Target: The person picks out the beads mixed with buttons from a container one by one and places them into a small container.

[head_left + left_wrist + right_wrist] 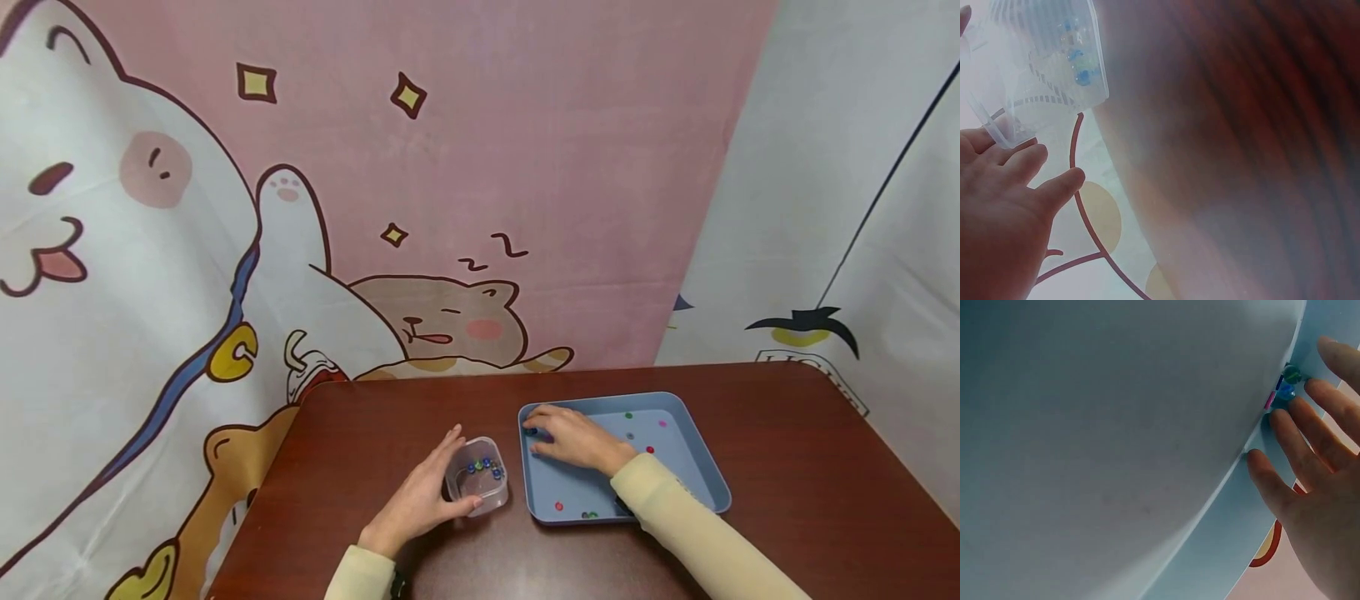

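Beside a small clear plastic container [487, 498], my left hand [420, 496] spreads with its thumb at the near rim and straight fingers along the left side. Several blue and green marbles [486, 463] lie inside it, also showing through its wall in the left wrist view. My right hand [573, 437] reaches into the blue tray [705, 467], fingers spread and slightly bent at its far left corner. In the right wrist view, the fingertips are right at a green marble [1292, 375] and a blue marble [1285, 392] along the tray wall, with a thin pink piece [1269, 400] beside them.
Small red [650, 450], pink [662, 423] and green pieces [628, 415] are scattered over the tray. More green ones [589, 515] sit along its near edge. Tray and container stand on a brown wooden table [787, 467], with a cartoon-printed cloth [570, 167] behind.
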`<action>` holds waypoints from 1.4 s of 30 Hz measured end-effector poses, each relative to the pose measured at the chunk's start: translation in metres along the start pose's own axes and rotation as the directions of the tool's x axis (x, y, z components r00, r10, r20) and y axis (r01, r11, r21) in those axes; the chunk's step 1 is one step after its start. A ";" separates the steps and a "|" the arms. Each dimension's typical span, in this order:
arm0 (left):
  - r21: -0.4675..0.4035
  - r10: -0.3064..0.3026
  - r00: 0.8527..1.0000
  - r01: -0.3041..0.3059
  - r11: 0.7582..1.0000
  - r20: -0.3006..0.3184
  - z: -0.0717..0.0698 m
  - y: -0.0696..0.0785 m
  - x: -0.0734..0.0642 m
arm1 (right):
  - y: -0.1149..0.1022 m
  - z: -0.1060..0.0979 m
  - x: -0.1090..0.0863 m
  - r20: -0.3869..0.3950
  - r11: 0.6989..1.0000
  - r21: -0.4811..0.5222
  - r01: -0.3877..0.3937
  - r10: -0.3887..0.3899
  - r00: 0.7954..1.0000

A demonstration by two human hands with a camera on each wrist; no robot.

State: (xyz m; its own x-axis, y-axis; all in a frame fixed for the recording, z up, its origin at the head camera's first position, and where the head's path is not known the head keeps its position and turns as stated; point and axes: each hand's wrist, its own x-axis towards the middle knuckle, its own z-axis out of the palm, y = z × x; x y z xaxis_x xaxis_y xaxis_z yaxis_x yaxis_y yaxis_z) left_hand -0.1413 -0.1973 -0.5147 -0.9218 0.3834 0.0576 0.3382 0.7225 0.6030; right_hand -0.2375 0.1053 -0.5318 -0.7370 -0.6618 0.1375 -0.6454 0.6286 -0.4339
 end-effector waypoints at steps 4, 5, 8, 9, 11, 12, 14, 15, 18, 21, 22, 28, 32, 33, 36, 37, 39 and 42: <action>0.006 -0.002 1.000 0.002 1.000 -0.002 0.000 0.000 0.000 | 0.000 0.002 0.002 -0.012 0.999 -0.033 0.022 -0.022 1.000; 0.007 -0.004 1.000 0.004 1.000 -0.003 0.000 0.000 0.000 | 0.000 0.002 0.003 -0.017 0.999 -0.043 0.030 -0.031 0.999; 0.009 -0.005 1.000 0.005 1.000 -0.008 0.001 0.000 0.000 | 0.000 0.003 0.004 -0.025 0.997 -0.070 0.046 -0.047 0.999; 0.008 -0.003 1.000 0.003 1.000 -0.010 0.001 0.000 -0.001 | 0.000 0.003 0.004 -0.029 0.995 -0.080 0.051 -0.054 0.998; 0.008 0.000 1.000 0.000 1.000 -0.012 0.001 0.000 -0.001 | 0.001 0.004 0.005 -0.041 0.993 -0.096 0.067 -0.071 0.997; 0.007 0.001 1.000 -0.001 1.000 -0.014 0.001 0.000 -0.001 | 0.001 0.004 0.005 -0.041 0.992 -0.105 0.071 -0.076 0.996; 0.005 -0.001 1.000 0.001 1.000 -0.012 0.000 0.001 -0.001 | 0.001 0.004 0.005 -0.040 0.989 -0.123 0.081 -0.087 0.995; 0.002 -0.007 1.000 0.007 1.000 -0.010 0.000 0.001 -0.001 | 0.001 0.004 0.006 -0.039 0.987 -0.132 0.087 -0.093 0.995; -0.001 -0.013 1.000 0.013 1.000 -0.007 -0.001 0.002 -0.001 | 0.000 0.004 0.006 -0.029 0.982 -0.158 0.103 -0.109 0.994; 0.000 -0.012 1.000 0.012 1.000 -0.006 -0.001 0.002 0.000 | -0.002 0.004 0.006 -0.033 0.977 -0.175 0.120 -0.128 0.991; -0.002 -0.010 1.000 0.010 1.000 -0.006 -0.001 0.002 0.000 | -0.002 0.004 0.005 -0.034 0.976 -0.179 0.122 -0.130 0.991; -0.006 0.004 1.000 -0.004 1.000 -0.013 -0.001 0.001 0.000 | -0.004 0.003 0.005 -0.041 0.972 -0.194 0.130 -0.140 0.989; -0.009 0.021 1.000 -0.021 1.000 -0.023 -0.001 0.000 0.000 | -0.004 0.002 0.005 -0.051 0.973 -0.185 0.136 -0.148 0.988; -0.008 0.021 1.000 -0.021 1.000 -0.022 -0.001 0.001 -0.001 | -0.003 0.002 0.005 -0.051 0.974 -0.181 0.135 -0.147 0.988; -0.002 0.025 0.999 -0.025 1.000 -0.021 0.000 0.001 -0.001 | -0.003 0.000 0.004 -0.054 0.978 -0.162 0.134 -0.144 0.988; -0.002 0.024 1.000 -0.024 1.000 -0.020 0.000 0.001 -0.001 | -0.003 -0.001 0.004 -0.057 0.979 -0.155 0.133 -0.144 0.988; 0.002 0.024 1.000 -0.024 1.000 -0.018 0.000 0.001 -0.001 | -0.004 -0.003 0.003 -0.071 0.982 -0.136 0.130 -0.140 0.988; 0.006 0.022 1.000 -0.022 1.000 -0.014 -0.001 0.000 0.000 | -0.006 -0.009 0.004 -0.099 0.987 -0.105 0.125 -0.136 0.986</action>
State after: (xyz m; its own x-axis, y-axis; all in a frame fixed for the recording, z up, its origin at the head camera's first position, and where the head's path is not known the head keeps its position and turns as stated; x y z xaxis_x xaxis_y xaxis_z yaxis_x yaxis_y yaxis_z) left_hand -0.1409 -0.1975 -0.5140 -0.9169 0.3907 0.0821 0.3590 0.7172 0.5972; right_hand -0.2384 0.1032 -0.5206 -0.6588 -0.6971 0.2830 -0.7502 0.5800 -0.3176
